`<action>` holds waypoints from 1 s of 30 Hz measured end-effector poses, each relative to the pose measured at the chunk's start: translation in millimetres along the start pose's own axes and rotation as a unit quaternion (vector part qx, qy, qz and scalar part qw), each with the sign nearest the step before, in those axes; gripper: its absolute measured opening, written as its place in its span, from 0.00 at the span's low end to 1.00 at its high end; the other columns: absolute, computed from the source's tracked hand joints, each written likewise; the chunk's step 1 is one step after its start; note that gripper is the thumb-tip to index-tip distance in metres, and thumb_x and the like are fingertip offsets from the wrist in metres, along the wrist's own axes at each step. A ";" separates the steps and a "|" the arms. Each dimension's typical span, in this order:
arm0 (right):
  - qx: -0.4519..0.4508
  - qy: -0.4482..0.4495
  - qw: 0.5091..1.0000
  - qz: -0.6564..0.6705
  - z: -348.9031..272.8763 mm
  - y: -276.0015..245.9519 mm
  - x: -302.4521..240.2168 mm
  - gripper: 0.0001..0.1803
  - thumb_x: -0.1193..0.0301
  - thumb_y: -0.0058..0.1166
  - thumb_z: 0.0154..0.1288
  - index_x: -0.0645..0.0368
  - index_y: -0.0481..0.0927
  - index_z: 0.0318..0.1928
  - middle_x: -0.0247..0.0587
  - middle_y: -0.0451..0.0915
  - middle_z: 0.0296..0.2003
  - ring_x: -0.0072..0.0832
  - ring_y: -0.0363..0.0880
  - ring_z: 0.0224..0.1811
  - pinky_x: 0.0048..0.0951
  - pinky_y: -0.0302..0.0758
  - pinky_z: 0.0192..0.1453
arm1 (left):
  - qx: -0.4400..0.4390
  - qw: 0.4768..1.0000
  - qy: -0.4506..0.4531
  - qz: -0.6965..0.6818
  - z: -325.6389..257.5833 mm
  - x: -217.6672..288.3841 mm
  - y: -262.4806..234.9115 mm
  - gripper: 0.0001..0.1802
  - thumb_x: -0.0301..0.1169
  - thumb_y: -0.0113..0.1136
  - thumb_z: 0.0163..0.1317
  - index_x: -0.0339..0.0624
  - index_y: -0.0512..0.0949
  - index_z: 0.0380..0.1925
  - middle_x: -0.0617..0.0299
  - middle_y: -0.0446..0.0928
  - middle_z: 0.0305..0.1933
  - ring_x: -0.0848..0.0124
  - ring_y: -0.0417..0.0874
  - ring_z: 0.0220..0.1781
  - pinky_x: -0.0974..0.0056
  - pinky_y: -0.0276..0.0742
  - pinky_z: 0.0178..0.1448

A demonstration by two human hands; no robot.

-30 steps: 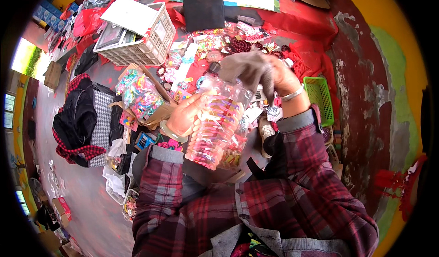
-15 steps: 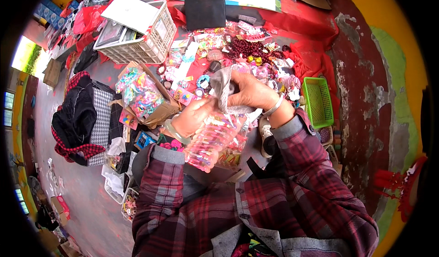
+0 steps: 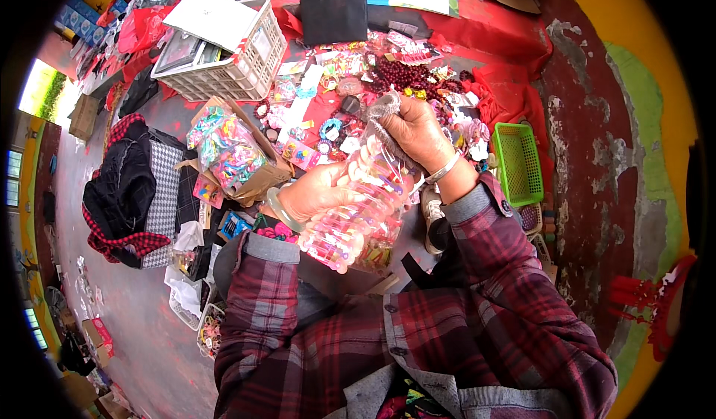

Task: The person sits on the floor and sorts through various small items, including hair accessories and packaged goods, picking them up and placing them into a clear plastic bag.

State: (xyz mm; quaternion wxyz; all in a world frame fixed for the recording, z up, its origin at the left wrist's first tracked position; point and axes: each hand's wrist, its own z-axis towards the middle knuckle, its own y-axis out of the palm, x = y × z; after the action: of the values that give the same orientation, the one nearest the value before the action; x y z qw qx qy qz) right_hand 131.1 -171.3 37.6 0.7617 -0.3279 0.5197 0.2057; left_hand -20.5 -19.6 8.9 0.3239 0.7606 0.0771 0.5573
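Clasping the pack (image 3: 349, 229), the left grip (image 3: 317, 194) has it just below the right grip (image 3: 421, 132), which holds a cloth (image 3: 385, 105) at the pack's upper end, its lower part uncovered; how much is done or left cannot be told.

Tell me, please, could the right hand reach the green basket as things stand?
Likely yes: the green basket lies uncovered near the right hand, though that hand holds a grey cloth.
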 end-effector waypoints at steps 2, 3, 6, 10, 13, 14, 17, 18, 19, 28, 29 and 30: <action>0.018 -0.013 1.000 0.004 0.5 2.3 1.5 0.08 0.70 0.51 0.65 0.61 0.80 0.38 0.28 0.77 0.27 0.15 0.71 0.31 0.21 0.70 0.33 | -0.005 1.000 -0.002 0.001 -0.5 -2.4 -2.0 0.25 0.21 0.52 0.61 0.32 0.60 0.59 0.55 0.71 0.56 0.68 0.74 0.56 0.62 0.70 0.59; 0.022 -0.011 1.000 0.008 1.0 3.8 5.9 0.08 0.71 0.51 0.66 0.61 0.80 0.38 0.28 0.77 0.27 0.15 0.71 0.31 0.21 0.71 0.33 | -0.008 1.000 -0.003 -0.010 -0.6 -1.1 -0.2 0.25 0.21 0.52 0.61 0.33 0.60 0.59 0.55 0.71 0.55 0.68 0.74 0.56 0.63 0.70 0.59; 0.030 0.036 0.999 0.001 1.3 2.2 6.7 0.10 0.71 0.51 0.65 0.61 0.79 0.43 0.36 0.80 0.28 0.19 0.76 0.29 0.25 0.73 0.32 | 0.003 1.000 -0.008 -0.014 -1.8 7.2 9.1 0.25 0.20 0.52 0.60 0.33 0.61 0.58 0.55 0.71 0.55 0.68 0.74 0.55 0.63 0.71 0.58; 0.061 0.063 0.991 0.103 7.6 0.0 4.6 0.10 0.71 0.48 0.66 0.61 0.79 0.43 0.36 0.80 0.26 0.22 0.77 0.25 0.24 0.73 0.27 | 0.049 0.999 0.010 0.019 -1.1 5.9 8.2 0.24 0.19 0.51 0.60 0.34 0.61 0.58 0.56 0.72 0.54 0.69 0.76 0.53 0.64 0.74 0.54; 0.182 0.067 0.971 0.137 15.5 -43.4 37.3 0.14 0.64 0.44 0.68 0.62 0.78 0.38 0.35 0.78 0.26 0.24 0.76 0.24 0.24 0.73 0.27 | 0.049 0.997 0.027 -0.057 -1.3 10.0 10.7 0.24 0.19 0.50 0.60 0.35 0.62 0.58 0.55 0.73 0.53 0.69 0.77 0.51 0.64 0.76 0.51; 0.198 0.072 0.957 0.199 16.8 -57.8 44.2 0.17 0.61 0.43 0.69 0.62 0.78 0.38 0.36 0.78 0.27 0.25 0.76 0.25 0.25 0.74 0.27 | 0.050 0.994 0.031 -0.095 -4.1 12.9 11.6 0.24 0.19 0.50 0.61 0.36 0.62 0.58 0.55 0.73 0.52 0.69 0.78 0.50 0.65 0.77 0.50; 0.185 0.030 0.927 0.325 19.3 -77.0 18.9 0.22 0.53 0.43 0.68 0.61 0.76 0.41 0.37 0.79 0.30 0.26 0.77 0.29 0.26 0.75 0.31 | 0.166 0.978 0.055 -0.115 -8.4 8.4 -3.7 0.20 0.23 0.49 0.64 0.35 0.64 0.56 0.55 0.75 0.50 0.68 0.79 0.47 0.65 0.78 0.48; 0.185 0.041 0.929 0.319 13.7 -74.5 4.0 0.21 0.55 0.42 0.69 0.61 0.76 0.41 0.36 0.79 0.30 0.24 0.77 0.30 0.25 0.74 0.34 | 0.195 0.969 0.077 -0.127 -9.9 7.9 -7.1 0.19 0.24 0.49 0.64 0.35 0.64 0.56 0.54 0.75 0.49 0.68 0.79 0.47 0.65 0.78 0.48; 0.148 0.031 0.942 0.301 11.8 -71.9 8.3 0.20 0.56 0.41 0.69 0.61 0.76 0.41 0.36 0.79 0.31 0.23 0.77 0.31 0.24 0.74 0.34 | 0.184 0.969 0.094 -0.134 -12.4 8.9 -8.9 0.17 0.29 0.49 0.66 0.36 0.66 0.53 0.58 0.76 0.44 0.74 0.80 0.35 0.71 0.79 0.31; 0.099 -0.030 0.983 -0.150 11.0 11.8 -1.5 0.19 0.68 0.59 0.50 0.63 0.75 0.43 0.50 0.77 0.35 0.45 0.76 0.38 0.40 0.73 0.46 | 0.265 0.943 0.171 -0.108 8.0 -1.0 3.2 0.23 0.39 0.37 0.71 0.34 0.63 0.58 0.55 0.71 0.53 0.68 0.75 0.53 0.63 0.72 0.57; 0.107 -0.108 0.970 -0.189 13.2 16.7 -1.5 0.20 0.69 0.60 0.49 0.63 0.75 0.43 0.52 0.75 0.38 0.48 0.73 0.42 0.42 0.71 0.49 | 0.249 0.945 0.173 -0.120 9.1 -1.7 5.9 0.23 0.39 0.37 0.71 0.34 0.62 0.59 0.54 0.71 0.54 0.67 0.75 0.54 0.62 0.71 0.58; 0.114 -0.185 0.949 -0.227 14.4 20.5 0.1 0.20 0.69 0.60 0.48 0.64 0.75 0.43 0.54 0.73 0.41 0.51 0.71 0.46 0.44 0.68 0.53 | 0.233 0.947 0.175 -0.132 10.7 -2.2 9.0 0.23 0.39 0.36 0.71 0.34 0.62 0.59 0.53 0.70 0.55 0.66 0.74 0.55 0.62 0.70 0.59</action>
State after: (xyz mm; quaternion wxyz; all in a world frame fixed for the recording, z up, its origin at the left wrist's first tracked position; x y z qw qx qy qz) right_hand 127.1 -146.7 35.1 0.9033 -0.3042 0.3016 0.0243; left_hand -13.8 -32.0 10.5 0.1895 0.6885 0.3602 0.6003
